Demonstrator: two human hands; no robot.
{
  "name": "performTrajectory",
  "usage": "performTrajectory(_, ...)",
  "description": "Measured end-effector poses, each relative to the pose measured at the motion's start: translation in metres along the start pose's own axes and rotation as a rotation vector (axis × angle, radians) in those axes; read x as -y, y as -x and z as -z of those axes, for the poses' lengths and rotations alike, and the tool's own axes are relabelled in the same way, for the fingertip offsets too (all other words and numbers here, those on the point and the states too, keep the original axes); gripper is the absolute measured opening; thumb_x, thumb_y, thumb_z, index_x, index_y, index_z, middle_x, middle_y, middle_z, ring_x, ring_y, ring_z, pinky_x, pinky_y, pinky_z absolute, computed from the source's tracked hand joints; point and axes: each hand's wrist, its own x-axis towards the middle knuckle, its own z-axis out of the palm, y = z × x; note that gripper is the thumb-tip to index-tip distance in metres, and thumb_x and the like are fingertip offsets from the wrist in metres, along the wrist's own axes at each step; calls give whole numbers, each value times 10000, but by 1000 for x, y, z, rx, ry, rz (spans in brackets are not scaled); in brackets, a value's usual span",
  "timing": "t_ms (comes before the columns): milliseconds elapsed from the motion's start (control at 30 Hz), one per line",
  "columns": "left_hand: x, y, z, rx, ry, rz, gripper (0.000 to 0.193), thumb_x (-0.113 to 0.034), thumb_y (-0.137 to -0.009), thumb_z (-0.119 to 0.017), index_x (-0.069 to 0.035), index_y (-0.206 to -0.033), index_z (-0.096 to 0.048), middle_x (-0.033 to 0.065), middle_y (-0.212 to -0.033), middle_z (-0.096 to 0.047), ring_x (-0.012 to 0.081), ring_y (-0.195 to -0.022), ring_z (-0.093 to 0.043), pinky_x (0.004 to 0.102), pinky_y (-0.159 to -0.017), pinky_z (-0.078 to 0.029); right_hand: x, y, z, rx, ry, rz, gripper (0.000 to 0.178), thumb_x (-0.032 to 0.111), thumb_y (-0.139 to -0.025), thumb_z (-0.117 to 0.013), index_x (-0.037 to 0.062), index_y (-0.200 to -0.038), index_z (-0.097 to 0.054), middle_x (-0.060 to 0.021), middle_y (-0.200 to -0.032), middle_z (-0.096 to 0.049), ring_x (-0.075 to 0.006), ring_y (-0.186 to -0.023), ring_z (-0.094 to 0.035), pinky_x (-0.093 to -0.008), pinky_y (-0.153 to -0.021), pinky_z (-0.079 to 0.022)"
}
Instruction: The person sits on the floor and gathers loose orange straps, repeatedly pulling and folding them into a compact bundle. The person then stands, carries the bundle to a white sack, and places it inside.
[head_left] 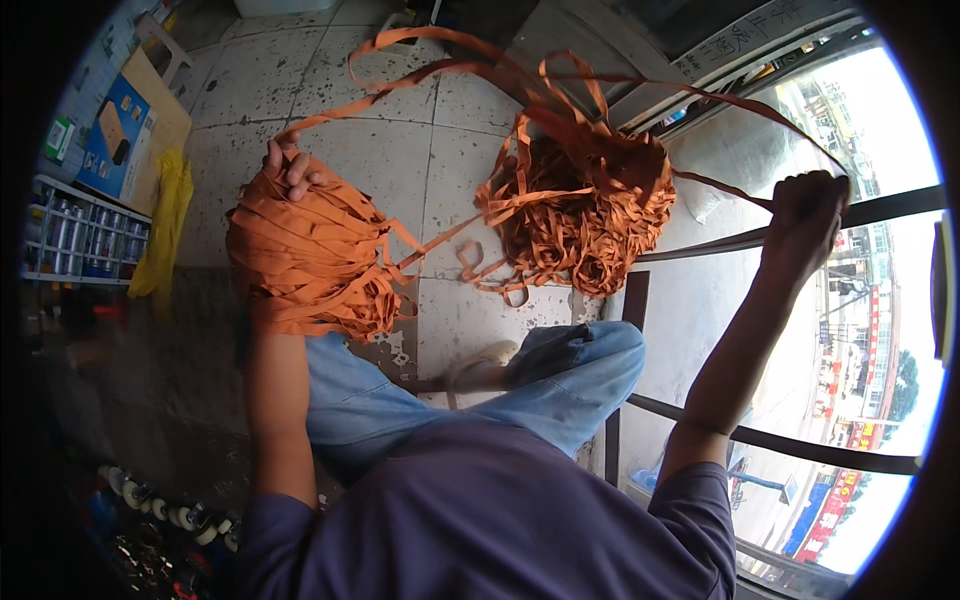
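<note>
The right hand (808, 215) is fisted on orange ribbon (712, 183); the left hand (292, 172), half curled, holds a thick looped bundle (310, 238) left of a tangled heap (600, 215).

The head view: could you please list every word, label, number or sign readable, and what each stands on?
I don't copy wording, but writing shows here:
Grey beam, upper right: dark characters.
Red banner outside, right: small characters, blurred.
Blue board, left: any print too small to read.
Orange strips: none visible.
</note>
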Motion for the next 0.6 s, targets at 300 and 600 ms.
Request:
performTrajectory(300,13,-6,-22,-162,11,-88,429,-315,-1007,-241,-188,-1416,-249,21,-759,-592,133,-481,-547,278,-746,-447,-44,40,-55,273,94,-407,439,324,-1002,-335,100,-628,-378,31,-498,-303,-57,-423,-256,-223,-397,-212)
performTrajectory(600,43,-9,-54,-490,-100,148,442,-313,-970,-416,-40,-1317,-404,86,-1074,-602,168,-913,-592,350,-899,-473,-105,105,-140,1331,869,-141,206,278,-851,-557,95,-866,-649,-105,-710,-630,-277,-666,-625,-383,-611,-483)
